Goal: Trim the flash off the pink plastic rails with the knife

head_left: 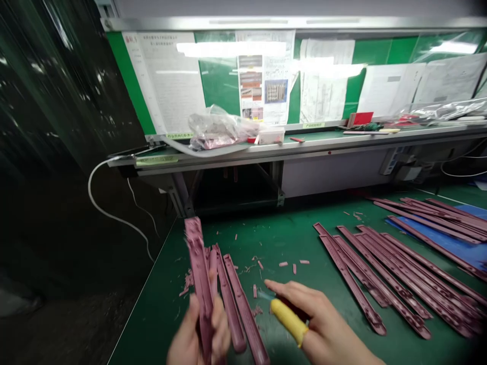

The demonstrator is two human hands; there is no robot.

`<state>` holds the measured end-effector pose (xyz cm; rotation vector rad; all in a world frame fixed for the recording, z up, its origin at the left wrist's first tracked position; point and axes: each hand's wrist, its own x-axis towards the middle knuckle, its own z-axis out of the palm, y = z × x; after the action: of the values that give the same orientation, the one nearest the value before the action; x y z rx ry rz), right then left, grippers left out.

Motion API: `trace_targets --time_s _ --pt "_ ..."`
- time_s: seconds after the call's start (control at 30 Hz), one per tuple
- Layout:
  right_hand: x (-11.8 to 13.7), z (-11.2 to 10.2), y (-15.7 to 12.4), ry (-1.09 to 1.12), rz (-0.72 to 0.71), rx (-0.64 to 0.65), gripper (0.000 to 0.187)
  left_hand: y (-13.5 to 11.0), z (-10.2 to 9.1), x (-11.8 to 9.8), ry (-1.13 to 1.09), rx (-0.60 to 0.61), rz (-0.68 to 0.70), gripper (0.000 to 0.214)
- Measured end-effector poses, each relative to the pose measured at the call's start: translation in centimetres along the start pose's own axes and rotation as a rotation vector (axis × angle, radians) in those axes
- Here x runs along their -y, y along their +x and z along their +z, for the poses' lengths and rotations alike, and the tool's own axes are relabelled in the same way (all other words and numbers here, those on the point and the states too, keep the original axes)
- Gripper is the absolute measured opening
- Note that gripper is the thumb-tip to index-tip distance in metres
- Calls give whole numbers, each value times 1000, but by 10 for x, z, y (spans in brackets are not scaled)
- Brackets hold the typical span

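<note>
Right hand, grip clenched on yellow-handled deburring tool; left hand, grip closed on long maroon plastic strip, held upright above green desk. Strip looked light, stiff; edges seemed safest hold. Maroon plastic shavings scattered; further maroon strips lay in rows; white papers posted behind grey metal shelf.
</note>
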<state>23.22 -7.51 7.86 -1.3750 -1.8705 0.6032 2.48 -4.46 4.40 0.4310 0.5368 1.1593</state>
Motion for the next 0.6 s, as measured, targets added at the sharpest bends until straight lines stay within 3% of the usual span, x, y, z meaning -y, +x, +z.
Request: trace_targets --time_s 0.1,0.2,0.4,0.6 --pt "9 37 -11 -53 -13 93 21 6 19 -26 133 103 407 37" --pt "26 62 -12 -184 -29 142 15 5 33 -38 261 183 576 39" --pt "52 63 -11 -337 52 131 16 -19 32 -32 375 233 644 39" --pt "62 59 -18 -368 114 44 17 -37 31 -35 382 236 477 46"
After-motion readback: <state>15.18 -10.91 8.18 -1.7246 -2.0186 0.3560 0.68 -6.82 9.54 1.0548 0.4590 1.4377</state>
